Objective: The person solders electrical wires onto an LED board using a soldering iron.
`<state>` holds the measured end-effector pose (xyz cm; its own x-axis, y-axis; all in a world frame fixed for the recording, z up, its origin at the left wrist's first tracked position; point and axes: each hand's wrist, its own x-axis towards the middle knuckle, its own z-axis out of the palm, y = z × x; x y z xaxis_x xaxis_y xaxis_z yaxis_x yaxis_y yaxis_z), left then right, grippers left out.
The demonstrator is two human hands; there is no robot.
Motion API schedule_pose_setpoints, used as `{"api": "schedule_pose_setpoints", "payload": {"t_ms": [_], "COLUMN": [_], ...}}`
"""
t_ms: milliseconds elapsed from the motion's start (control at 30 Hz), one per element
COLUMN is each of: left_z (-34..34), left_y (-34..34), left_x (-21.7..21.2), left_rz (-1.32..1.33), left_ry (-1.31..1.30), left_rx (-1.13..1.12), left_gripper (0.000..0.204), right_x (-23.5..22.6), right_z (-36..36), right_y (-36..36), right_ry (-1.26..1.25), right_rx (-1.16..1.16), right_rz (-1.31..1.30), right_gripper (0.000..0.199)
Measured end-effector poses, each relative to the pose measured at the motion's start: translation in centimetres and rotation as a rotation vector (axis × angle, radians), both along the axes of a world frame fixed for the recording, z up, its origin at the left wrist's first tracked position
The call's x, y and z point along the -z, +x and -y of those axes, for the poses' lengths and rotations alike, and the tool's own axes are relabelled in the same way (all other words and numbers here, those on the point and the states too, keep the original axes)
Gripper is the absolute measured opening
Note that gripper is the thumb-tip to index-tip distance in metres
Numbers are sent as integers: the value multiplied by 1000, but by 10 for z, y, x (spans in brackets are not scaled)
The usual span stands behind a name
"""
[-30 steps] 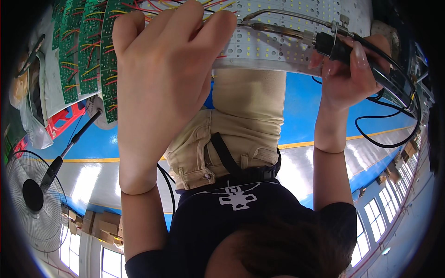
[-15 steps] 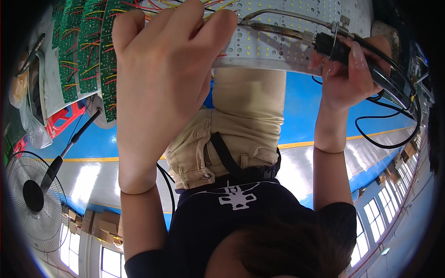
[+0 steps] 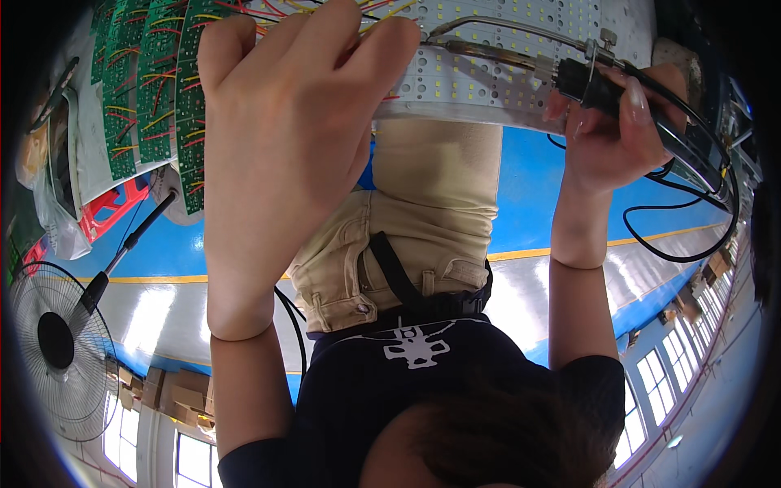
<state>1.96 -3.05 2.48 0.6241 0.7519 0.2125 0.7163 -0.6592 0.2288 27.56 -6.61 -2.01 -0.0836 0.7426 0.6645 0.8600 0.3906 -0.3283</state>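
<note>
My right hand (image 3: 610,150) is wrapped around the black handle of a soldering iron (image 3: 578,80). A thin curved metal feed tube (image 3: 512,26) is clamped along the iron, and both tips point left toward my left hand (image 3: 285,138). That hand is closed, back toward me, with its fingertips at the iron's tip; whatever it pinches is hidden behind the fingers. Beneath the hands lies a white board (image 3: 488,93) dotted with small yellow LEDs and round holes. Red and yellow wires (image 3: 264,11) spread out above my left knuckles.
Several green circuit boards (image 3: 122,106) with short red and yellow wires lie in strips to the left. A black cable (image 3: 651,254) loops down from the iron on the right. A standing fan (image 3: 61,342) and a red plastic stool (image 3: 110,210) are at the left.
The soldering iron and its feed tube have shifted very slightly to the right, along with small movement of the right-hand fingers. My left hand stays almost in place.
</note>
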Motion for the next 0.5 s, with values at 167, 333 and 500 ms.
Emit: {"api": "schedule_pose_setpoints", "payload": {"t_ms": [167,333,500], "left_z": [1,1,0], "left_y": [0,0,0], "left_x": [-1,-1,-1], "left_rz": [-24,-9,0], "left_ry": [-6,-7,5], "left_rx": [-4,-15,-6], "left_gripper": [14,13,13], "right_x": [5,3,6], "right_z": [0,-2,-2], "right_y": [0,0,-13], "right_ry": [-76,-205,-54], "right_rx": [-125,-246,-9], "right_rz": [-470,-730,-490], "right_gripper": [19,20,22]}}
